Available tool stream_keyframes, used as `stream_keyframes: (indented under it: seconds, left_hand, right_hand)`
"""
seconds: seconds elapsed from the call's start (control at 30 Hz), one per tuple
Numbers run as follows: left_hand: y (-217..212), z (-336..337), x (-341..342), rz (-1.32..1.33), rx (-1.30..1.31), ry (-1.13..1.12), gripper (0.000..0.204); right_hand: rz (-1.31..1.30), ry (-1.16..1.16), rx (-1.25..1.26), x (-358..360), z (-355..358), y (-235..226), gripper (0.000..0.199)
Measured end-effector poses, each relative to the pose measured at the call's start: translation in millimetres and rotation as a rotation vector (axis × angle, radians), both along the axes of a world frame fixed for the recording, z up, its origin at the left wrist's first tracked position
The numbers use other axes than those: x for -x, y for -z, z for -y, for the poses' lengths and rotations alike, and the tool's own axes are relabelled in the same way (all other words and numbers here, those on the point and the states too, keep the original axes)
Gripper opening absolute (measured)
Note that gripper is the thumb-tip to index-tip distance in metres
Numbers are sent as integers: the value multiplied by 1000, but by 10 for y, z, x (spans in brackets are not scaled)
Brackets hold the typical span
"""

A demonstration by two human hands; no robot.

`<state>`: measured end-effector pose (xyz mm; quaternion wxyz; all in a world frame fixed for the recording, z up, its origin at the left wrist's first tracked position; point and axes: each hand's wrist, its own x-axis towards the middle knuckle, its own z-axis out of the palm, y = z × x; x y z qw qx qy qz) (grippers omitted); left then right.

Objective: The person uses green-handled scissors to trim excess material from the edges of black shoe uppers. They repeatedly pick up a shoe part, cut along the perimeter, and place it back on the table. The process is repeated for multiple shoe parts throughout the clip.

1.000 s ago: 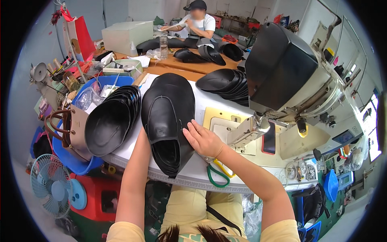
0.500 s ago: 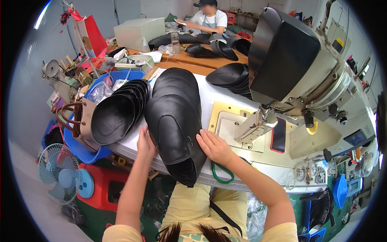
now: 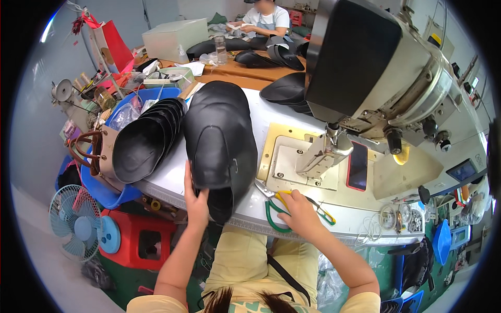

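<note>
Black uppers (image 3: 219, 141), left hand (image 3: 197, 208) touching, blue tub (image 3: 122, 198) holding clear plastic (image 3: 125, 116)

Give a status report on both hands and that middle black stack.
Left hand touching near end of middle stack. Right hand at scissors. Stack on white table; scissors right of it, by sewing machine.

Left grip (image 3: 197, 207): fingers (image 3: 188, 180) extended, thumb (image 3: 203, 195) apart; right grip (image 3: 301, 213): palm down, fingers bent; forearms (image 3: 180, 255) slanting inward.
</note>
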<state>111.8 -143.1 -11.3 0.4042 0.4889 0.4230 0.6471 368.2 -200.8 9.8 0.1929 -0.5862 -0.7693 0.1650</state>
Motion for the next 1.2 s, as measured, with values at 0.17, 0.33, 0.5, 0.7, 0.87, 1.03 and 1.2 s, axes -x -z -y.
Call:
stream_keyframes:
  seconds: [0.17, 0.33, 0.5, 0.7, 0.87, 1.03, 1.2]
  left_hand:
    - [-187, -407, -69, -282, -21, 27, 67]
    - [-202, -193, -148, -200, 83, -27, 74]
    - [-105, 103, -107, -68, 86, -98, 82]
    - [-259, 602, -433, 18, -94, -69, 95]
    - [-439, 753, -552, 281, 158, 131, 21]
    - [-499, 749, -492, 535, 514, 545, 29]
    - [-427, 696, -525, 105, 497, 759, 32]
  right_hand:
    - [-198, 33, 114, -47, 44, 75, 55]
    - [-248, 62, 99, -80, 221, 102, 54]
    - [-525, 186, 360, -242, 487, 59, 56]
    - [-843, 228, 391, -55, 999, 12, 58]
    - [-905, -15, 347, 115, 1170, -12, 59]
    - [-953, 115, 387, 54, 1234, 98, 64]
    - [-909, 171, 431, -108, 1269, 131, 63]
